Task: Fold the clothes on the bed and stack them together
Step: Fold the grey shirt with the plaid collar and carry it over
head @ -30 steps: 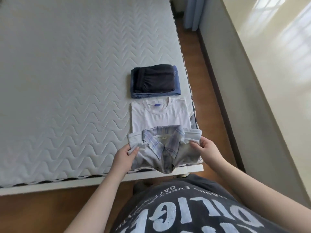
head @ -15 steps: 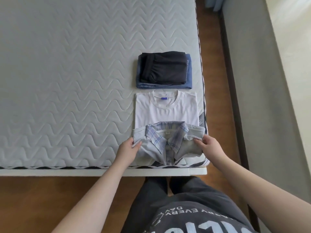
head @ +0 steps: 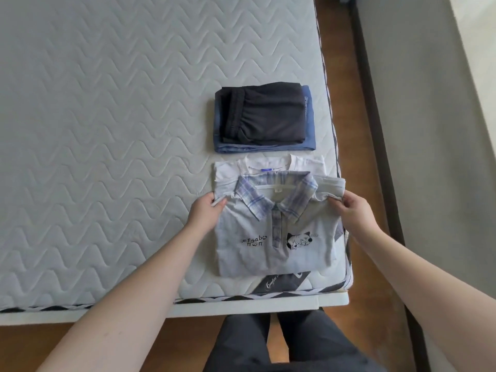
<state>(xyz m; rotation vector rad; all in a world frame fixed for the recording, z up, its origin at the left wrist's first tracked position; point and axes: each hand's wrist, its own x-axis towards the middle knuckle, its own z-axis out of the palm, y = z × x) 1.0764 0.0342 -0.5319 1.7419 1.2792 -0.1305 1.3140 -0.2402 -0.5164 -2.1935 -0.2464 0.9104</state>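
**At the near right corner of the bed: both hands on the folded polo shirt**

Between the two hands lies the folded polo shirt (head: 273, 232), pale grey with a blue plaid collar, small black lettering and a cat print on its chest. The left hand (head: 205, 213) pinches the shirt's left shoulder edge, fingers curled round the cloth. The right hand (head: 353, 210) grips the right shoulder edge the same way, so the hands stand apart, one at each upper corner.

Just beyond the fingers, the shirt's collar end overlaps a folded white T-shirt (head: 228, 170), of which only the neckline and upper edge show. Farther out from the hands sits a folded dark garment (head: 268, 114) on top of a folded blue garment (head: 308, 130), apart from the white one.

All of it rests on the quilted grey mattress (head: 107, 130). Below the wrists a dark label (head: 281, 281) sits at the mattress edge.
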